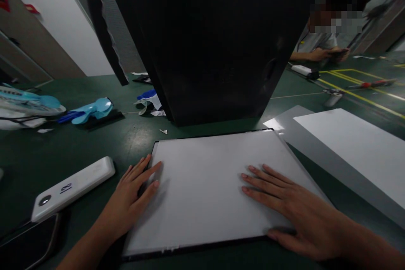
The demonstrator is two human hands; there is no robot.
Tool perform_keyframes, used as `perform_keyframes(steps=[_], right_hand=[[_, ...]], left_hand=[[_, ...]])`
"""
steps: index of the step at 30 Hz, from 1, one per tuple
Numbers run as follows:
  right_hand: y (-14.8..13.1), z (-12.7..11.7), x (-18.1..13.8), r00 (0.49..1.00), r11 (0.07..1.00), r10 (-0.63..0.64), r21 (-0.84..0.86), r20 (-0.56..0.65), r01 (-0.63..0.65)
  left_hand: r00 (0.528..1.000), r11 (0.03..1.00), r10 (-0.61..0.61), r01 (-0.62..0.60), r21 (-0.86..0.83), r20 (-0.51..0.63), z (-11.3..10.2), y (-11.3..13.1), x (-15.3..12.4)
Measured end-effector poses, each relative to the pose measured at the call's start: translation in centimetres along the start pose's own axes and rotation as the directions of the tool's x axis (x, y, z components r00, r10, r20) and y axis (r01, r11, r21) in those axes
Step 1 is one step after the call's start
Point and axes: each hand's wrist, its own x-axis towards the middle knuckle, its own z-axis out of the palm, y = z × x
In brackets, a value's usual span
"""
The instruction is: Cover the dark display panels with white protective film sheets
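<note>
Green worktop [79, 147] spans the view. One white panel [205, 194] lies flat at front centre, dark strips showing along its near and far edges. Two hands of the wearer at it, both released, fingers spread. Left hand [134, 192]: palm down at the panel's left edge, thumb and index fingertips over the white face, forearm in from bottom left. Right hand [294, 209]: palm down, fingers extended and pointing left across the panel's right half, thumb by the near edge, forearm in from bottom right. Left of panel: one dark phone [28, 244] in the corner, one white oblong device [79, 185] just beyond it, handwritten marks on top. Right: two sheets, one white sheet [354, 143] partly over one grey sheet [319, 156]. Farther left: light-blue pieces [98, 109], count unclear; whitish heap [19, 114] near the edge, bag or wrapping, contents too blurred. Behind the panel, one large black object [215, 50] stands upright. Far right: one red tool [375, 84], yellow lines [367, 95], one co-worker's hands [319, 55] at a dark item.
</note>
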Motion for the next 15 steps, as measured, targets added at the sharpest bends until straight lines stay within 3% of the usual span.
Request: perform_keyframes(steps=[5,9,12,15], right_hand=[[-0.3,0.3,0.2,0.999,0.998,-0.039,-0.057,0.02,0.04],[-0.6,0.1,0.1,0.997,0.995,-0.005,-0.096,-0.071,-0.002],[-0.8,-1.2,-1.5,0.974,0.966,0.095,-0.218,-0.208,-0.141],[-0.3,-3.0,-5.4,0.894,0.865,0.285,-0.31,-0.346,-0.395]], left_hand=[[1.0,1.0,-0.019,0.019,0.008,-0.009,0.0,0.0,-0.2],[1.0,0.999,-0.008,0.008,0.048,-0.006,0.7,-0.4,0.0],[1.0,0.998,-0.03,0.03,0.059,0.001,1.1,-0.8,0.2],[0.999,0.998,-0.032,0.031,0.06,0.012,1.2,-1.0,0.3]])
